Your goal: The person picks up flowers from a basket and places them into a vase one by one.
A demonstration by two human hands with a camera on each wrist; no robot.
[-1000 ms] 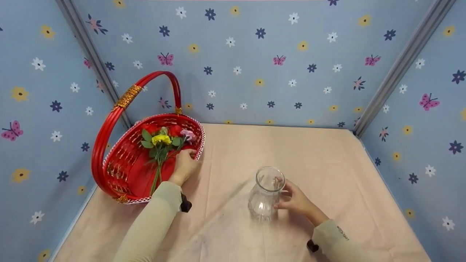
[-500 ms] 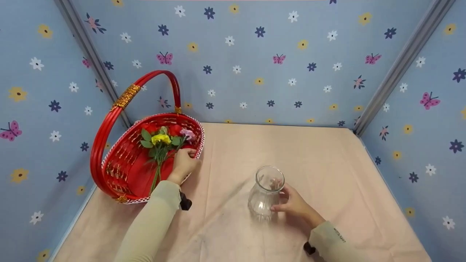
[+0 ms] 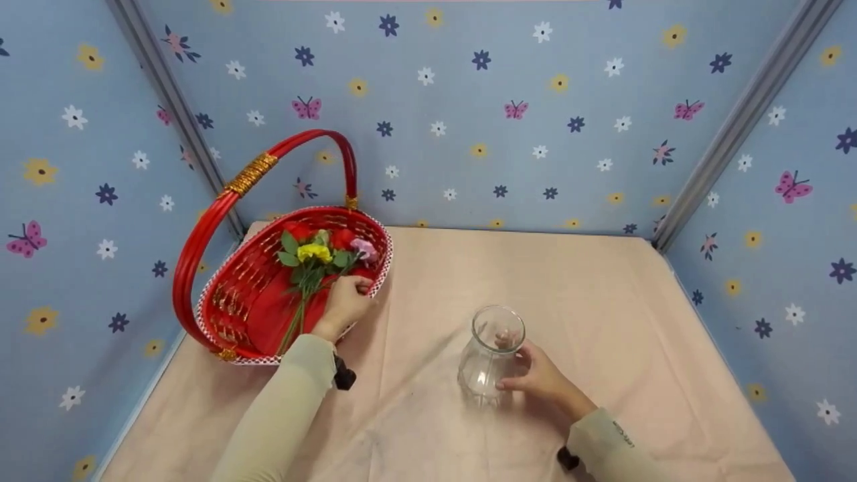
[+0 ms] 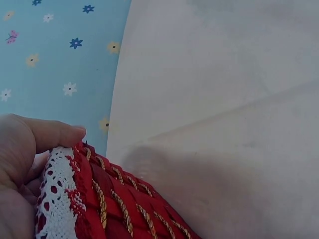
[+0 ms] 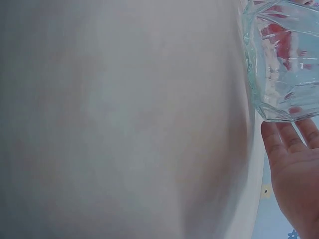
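In the head view, my left hand (image 3: 345, 304) grips the near right rim of a red woven basket (image 3: 268, 311). The left wrist view shows the thumb over the basket's white lace edging (image 4: 56, 189), while the other fingers are largely hidden. Inside the basket lies a bunch of flowers: a yellow carnation (image 3: 314, 253), a purple one (image 3: 365, 250) and red blooms (image 3: 343, 238), their green stems pointing toward me. A clear glass vase (image 3: 482, 375) stands upright right of centre. My right hand (image 3: 546, 383) holds its right side, thumb in front, fingers behind.
The basket's tall red handle (image 3: 207, 234) arches up with gold wrapping. A pale pink cloth (image 3: 569, 281) covers the table. Blue patterned panels (image 3: 455, 100) enclose the back and both sides, joined by grey corner posts (image 3: 743, 127).
The basket has shifted a little to the right, with its flowers, while my left hand keeps hold of the rim. My right thumb has moved slightly left along the vase, which stays in place.
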